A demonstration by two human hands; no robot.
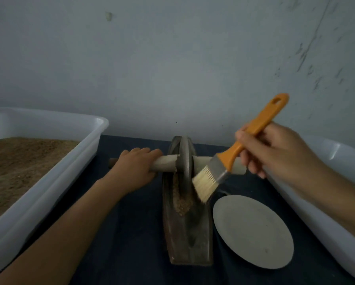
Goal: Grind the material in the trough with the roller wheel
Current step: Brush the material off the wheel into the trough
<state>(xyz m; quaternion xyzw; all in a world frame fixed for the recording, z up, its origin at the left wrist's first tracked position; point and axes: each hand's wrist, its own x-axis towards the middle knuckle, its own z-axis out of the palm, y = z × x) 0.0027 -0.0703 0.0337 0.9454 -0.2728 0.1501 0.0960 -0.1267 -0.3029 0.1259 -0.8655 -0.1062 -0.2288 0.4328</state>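
A dark boat-shaped trough [201, 241] lies lengthwise on the dark table. Brown ground material [181, 204] sits in its groove. The metal roller wheel [185, 161] stands upright in the far part of the trough, on a pale axle handle [166, 163]. My left hand [135, 167] grips the left side of that handle. My right hand [275, 151] holds an orange-handled brush [244, 145], whose pale bristles [205, 184] touch the wheel's right side and the trough's right rim.
A white tub [55, 171] with brown powder stands at the left. A second white tub [337, 233] lies at the right. A round grey plate [254, 233] sits on the table right of the trough. A grey wall rises just behind.
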